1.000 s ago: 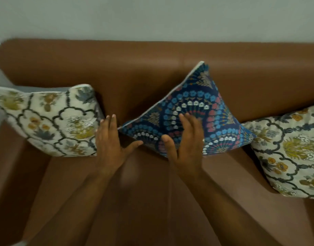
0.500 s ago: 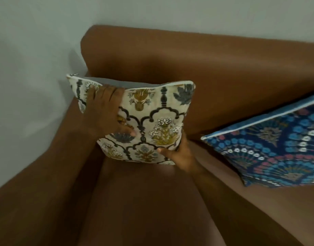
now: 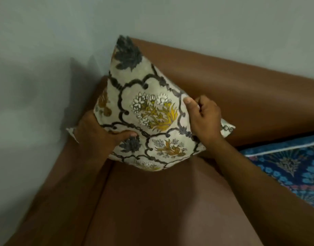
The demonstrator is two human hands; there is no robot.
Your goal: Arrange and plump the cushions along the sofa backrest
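Note:
A cream cushion [image 3: 149,110] with dark lattice lines and yellow flowers stands on one corner at the left end of the brown sofa, tipped up like a diamond against the backrest [image 3: 232,89]. My left hand [image 3: 97,135] grips its lower left edge, thumb pressed across the front. My right hand [image 3: 204,118] pinches its right edge, thumb on the printed face and fingers behind. A blue patterned cushion [image 3: 291,167] lies against the backrest at the right edge of the view, partly cut off.
The sofa's left armrest [image 3: 64,183] runs along the pale wall [image 3: 37,68], which meets the back wall just behind the cushion. The brown seat [image 3: 161,210] stretches below my forearms.
My hands left the blue cushion and moved to the cream one at the sofa's left end. That cushion has since been lifted and turned onto a corner, with both hands now gripping its edges.

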